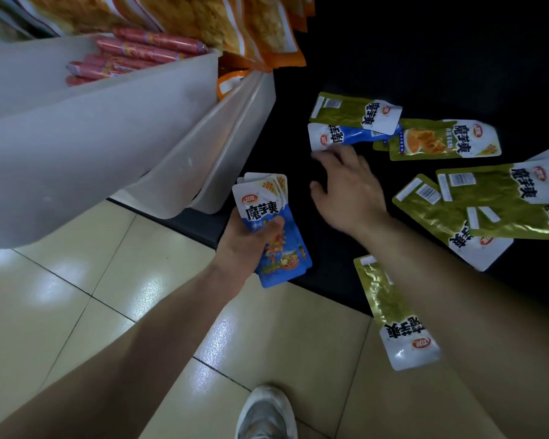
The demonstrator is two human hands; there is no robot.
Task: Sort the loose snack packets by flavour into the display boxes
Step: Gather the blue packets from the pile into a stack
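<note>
Dark shelf [425, 58] over tile floor [108, 296] — one loose blue packet [346, 136] lies among roughly six green packets [444, 139]. My right hand [349, 188], fingers spread, hovers just beside it. My left hand [244, 248] grips a blue stack [260, 210] of at least three. Light, floppy, slick foil — I'd pinch the white end.

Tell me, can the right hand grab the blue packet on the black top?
Probably yes. The right hand hovers open beside the blue packet; a green packet only overlaps its far edge.
</note>
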